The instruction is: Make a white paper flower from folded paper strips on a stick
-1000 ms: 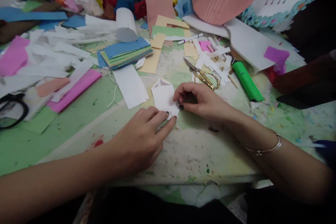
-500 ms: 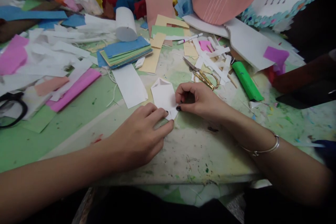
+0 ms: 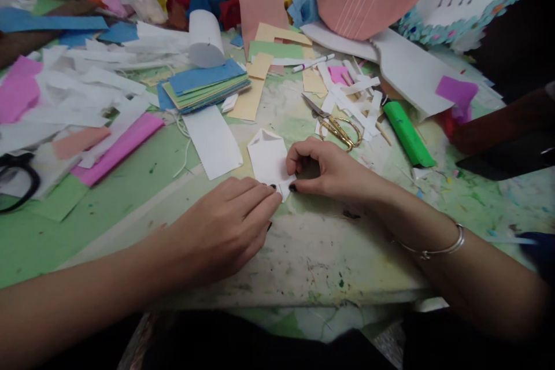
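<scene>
On table point(image 3: 312, 243), right hand point(image 3: 333, 170) pinches folded paper point(image 3: 266, 159); left hand point(image 3: 229, 225) covers corner, grip unclear.

The left forearm point(image 3: 99, 286) is extended inward, and the left hand point(image 3: 232, 225) is held low, its back turned upward and its fingers lightly bent. The right forearm point(image 3: 489, 277) is angled in from the other side. In the right hand point(image 3: 327, 167), thumb and index finger are curved into a ring-like shape. Dark nails are seen on both hands.
</scene>
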`<state>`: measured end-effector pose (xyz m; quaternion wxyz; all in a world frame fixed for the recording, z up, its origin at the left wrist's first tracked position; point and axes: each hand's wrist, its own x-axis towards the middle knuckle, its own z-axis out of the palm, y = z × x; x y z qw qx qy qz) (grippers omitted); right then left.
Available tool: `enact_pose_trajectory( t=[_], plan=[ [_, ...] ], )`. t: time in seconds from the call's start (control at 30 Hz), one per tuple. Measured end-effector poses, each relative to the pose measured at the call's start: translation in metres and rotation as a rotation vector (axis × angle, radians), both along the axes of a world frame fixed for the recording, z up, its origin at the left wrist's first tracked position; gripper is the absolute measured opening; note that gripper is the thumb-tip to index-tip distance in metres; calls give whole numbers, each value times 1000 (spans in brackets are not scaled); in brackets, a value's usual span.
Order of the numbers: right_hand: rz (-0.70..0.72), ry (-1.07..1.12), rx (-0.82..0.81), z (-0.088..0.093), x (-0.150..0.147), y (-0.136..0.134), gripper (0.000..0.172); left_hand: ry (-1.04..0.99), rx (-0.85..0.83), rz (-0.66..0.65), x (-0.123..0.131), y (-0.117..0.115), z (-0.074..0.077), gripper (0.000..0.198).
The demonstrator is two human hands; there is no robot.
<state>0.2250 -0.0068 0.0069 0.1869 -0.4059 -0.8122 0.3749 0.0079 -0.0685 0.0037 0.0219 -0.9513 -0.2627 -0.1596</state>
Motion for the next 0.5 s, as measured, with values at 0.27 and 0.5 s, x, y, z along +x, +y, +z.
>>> enact_pose_trajectory(
  t=[0.27, 0.5],
  plan=[
    [14, 80, -61, -2, 1, 2, 18, -7, 43, -62, -5, 3, 1, 19],
    [59, 4, 62, -1, 2, 1, 24, -32, -21, -39, -10, 10, 4, 16]
  ],
)
